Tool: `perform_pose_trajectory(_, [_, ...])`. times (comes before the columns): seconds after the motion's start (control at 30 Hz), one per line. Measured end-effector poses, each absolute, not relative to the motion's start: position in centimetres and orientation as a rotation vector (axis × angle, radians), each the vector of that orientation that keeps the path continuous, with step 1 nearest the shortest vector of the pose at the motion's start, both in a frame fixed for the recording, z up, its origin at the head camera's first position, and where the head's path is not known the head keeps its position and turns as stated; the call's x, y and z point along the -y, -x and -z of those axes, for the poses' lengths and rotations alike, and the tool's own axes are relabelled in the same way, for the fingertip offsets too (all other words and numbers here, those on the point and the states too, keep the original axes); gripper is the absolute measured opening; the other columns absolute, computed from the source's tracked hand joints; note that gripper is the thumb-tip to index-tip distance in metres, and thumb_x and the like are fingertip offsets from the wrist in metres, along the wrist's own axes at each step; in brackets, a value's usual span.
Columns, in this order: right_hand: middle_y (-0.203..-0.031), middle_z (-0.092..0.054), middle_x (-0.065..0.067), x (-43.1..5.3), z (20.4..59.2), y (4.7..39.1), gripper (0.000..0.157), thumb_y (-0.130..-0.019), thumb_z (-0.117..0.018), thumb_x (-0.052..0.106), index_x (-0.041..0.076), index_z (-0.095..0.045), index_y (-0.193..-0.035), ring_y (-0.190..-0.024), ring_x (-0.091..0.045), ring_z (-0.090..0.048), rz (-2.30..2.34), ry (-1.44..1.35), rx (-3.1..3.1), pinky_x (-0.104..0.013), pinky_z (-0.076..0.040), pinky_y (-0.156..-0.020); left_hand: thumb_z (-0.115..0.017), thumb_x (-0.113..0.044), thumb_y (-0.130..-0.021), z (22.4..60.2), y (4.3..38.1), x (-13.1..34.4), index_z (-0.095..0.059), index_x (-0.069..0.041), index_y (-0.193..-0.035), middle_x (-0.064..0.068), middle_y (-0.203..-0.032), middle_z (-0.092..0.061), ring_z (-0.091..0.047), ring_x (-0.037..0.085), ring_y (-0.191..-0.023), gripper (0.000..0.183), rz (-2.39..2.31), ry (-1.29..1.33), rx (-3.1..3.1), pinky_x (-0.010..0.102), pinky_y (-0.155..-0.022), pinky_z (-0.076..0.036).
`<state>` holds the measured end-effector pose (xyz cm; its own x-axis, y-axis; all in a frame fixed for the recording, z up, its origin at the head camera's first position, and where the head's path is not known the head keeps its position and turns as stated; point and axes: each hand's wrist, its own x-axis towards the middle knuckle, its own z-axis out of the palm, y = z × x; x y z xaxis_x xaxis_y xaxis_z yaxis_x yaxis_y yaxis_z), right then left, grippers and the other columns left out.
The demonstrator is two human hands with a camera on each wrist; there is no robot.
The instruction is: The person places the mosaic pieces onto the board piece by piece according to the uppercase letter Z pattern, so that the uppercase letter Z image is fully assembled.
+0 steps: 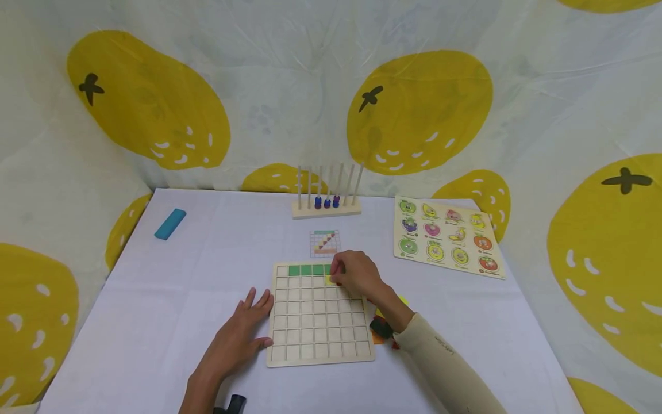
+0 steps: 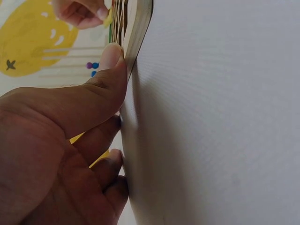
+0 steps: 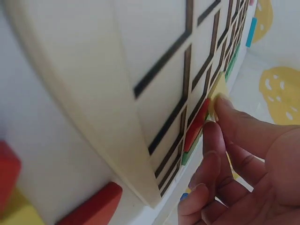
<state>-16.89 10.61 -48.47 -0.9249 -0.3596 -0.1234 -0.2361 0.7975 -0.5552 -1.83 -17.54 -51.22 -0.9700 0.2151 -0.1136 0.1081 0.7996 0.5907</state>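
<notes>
Beige sleeve [image 1: 442, 353] is bearing dark script, fruit puzzle [image 1: 446, 236] tiny captions; neither legible. Right hand [image 1: 358, 274] is pinching yellow tile [image 1: 328, 280] between thumb and forefinger, at far rows of grid board [image 1: 320, 322]; left hand [image 1: 239, 330], fingers spread, is touching its left edge.

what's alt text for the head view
The right hand pinches a yellow piece at a grid board with green pieces in its top row; the left hand touches the board's left edge. Beyond are a pattern card, peg rack and fruit puzzle.
</notes>
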Motion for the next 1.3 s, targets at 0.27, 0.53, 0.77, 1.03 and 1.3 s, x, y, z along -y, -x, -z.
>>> perform_pose_trajectory(0.27, [-0.077,-0.065,0.007,-11.2,48.2,16.7,0.017,-0.088,-0.089,0.018,0.02,-0.072,-0.082,-0.072,-0.014,-0.058,0.784,0.486,-2.753,-0.03,-0.047,-0.066,-0.091,-0.019,-0.08,51.0,2.0,17.5,-0.04,-0.007,-0.162,0.006,-0.172,-0.031,-0.014,0.037,-0.166,0.098,-0.876,-0.251,-2.796,0.056,-0.134,-0.02])
perform_pose_trajectory(0.53, [-0.081,-0.066,0.004,-14.3,47.6,16.6,0.016,-0.087,-0.089,0.018,0.02,-0.073,-0.087,-0.073,-0.016,-0.058,0.854,0.38,-2.723,-0.031,-0.047,-0.065,-0.092,-0.019,-0.079,51.0,1.9,17.5,-0.04,-0.007,-0.162,0.007,-0.172,-0.032,-0.015,0.038,-0.166,0.098,-0.869,-0.245,-2.799,0.056,-0.134,-0.02])
perform_pose_trajectory(0.77, [-0.083,-0.065,0.002,-17.5,47.4,15.9,0.015,-0.087,-0.088,0.017,0.02,-0.074,-0.091,-0.076,-0.019,-0.058,0.848,0.323,-2.64,-0.029,-0.05,-0.063,-0.092,-0.018,-0.078,51.0,1.9,17.5,-0.042,-0.007,-0.161,0.007,-0.171,-0.034,-0.016,0.038,-0.166,0.098,-0.872,-0.239,-2.807,0.056,-0.134,-0.021])
perform_pose_trajectory(1.03, [-0.085,-0.067,0.003,-19.7,47.7,14.9,0.019,-0.083,-0.093,0.021,0.02,-0.077,-0.091,-0.081,-0.018,-0.058,0.766,0.355,-2.57,-0.027,-0.052,-0.069,-0.093,-0.018,-0.077,51.2,1.7,17.5,-0.044,-0.007,-0.161,0.008,-0.171,-0.036,-0.019,0.039,-0.165,0.098,-0.883,-0.252,-2.83,0.056,-0.133,-0.023])
perform_pose_trajectory(1.3, [-0.082,-0.067,0.004,-19.6,48.2,14.6,0.021,-0.08,-0.095,0.017,0.02,-0.075,-0.085,-0.082,-0.018,-0.058,0.691,0.352,-2.592,-0.029,-0.053,-0.073,-0.093,-0.019,-0.078,51.2,1.7,17.4,-0.042,-0.007,-0.162,0.007,-0.171,-0.034,-0.017,0.038,-0.166,0.099,-0.877,-0.251,-2.825,0.056,-0.134,-0.022])
